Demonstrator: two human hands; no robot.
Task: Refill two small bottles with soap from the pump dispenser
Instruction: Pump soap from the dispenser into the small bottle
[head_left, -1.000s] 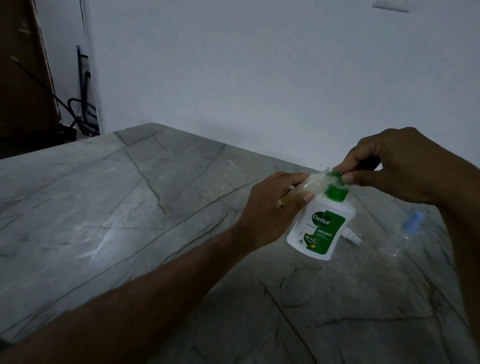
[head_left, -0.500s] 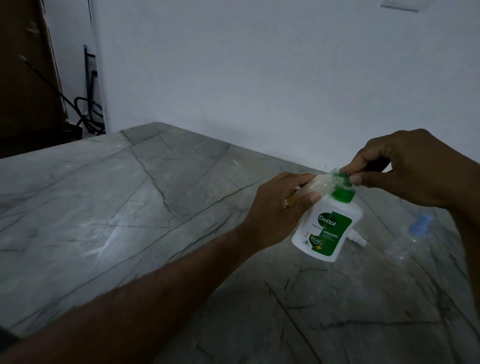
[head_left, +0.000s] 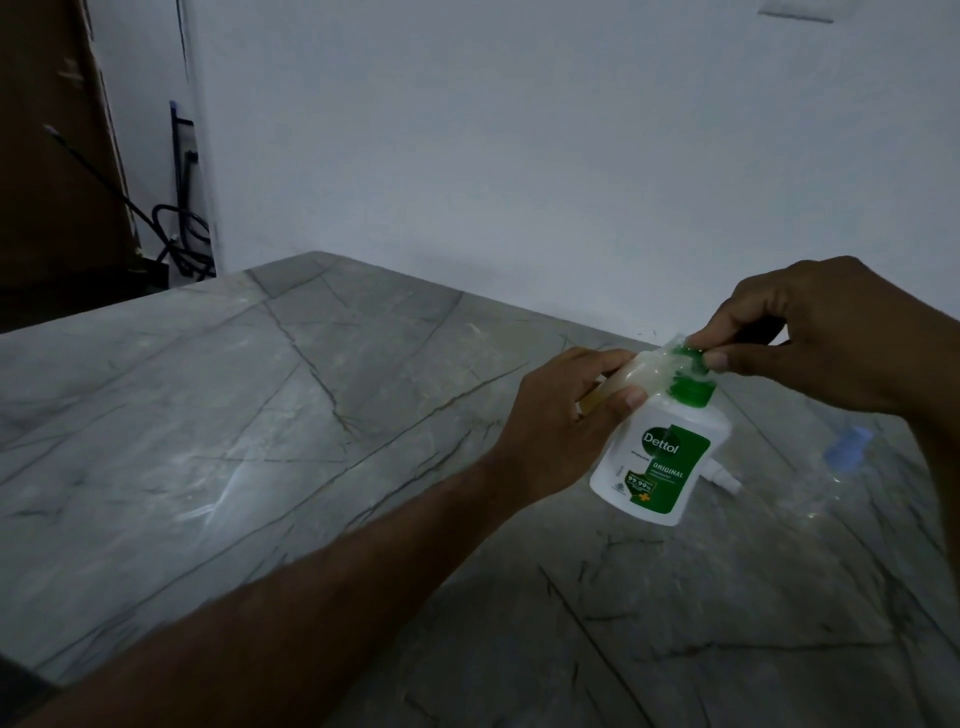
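On a grey marble bench (head_left: 260, 467), the left hand (head_left: 566, 421) grips a small clear plastic bottle (head_left: 636, 376), its long axis tilted toward two o'clock, mouth meeting the green nozzle of the white pump dispenser (head_left: 662, 462), pinched by the right hand (head_left: 831, 338).

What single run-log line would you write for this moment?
left hand: holds small bottle at pump | right hand: pinches green pump head | Dettol dispenser: tilted | spare bottle: lying on table
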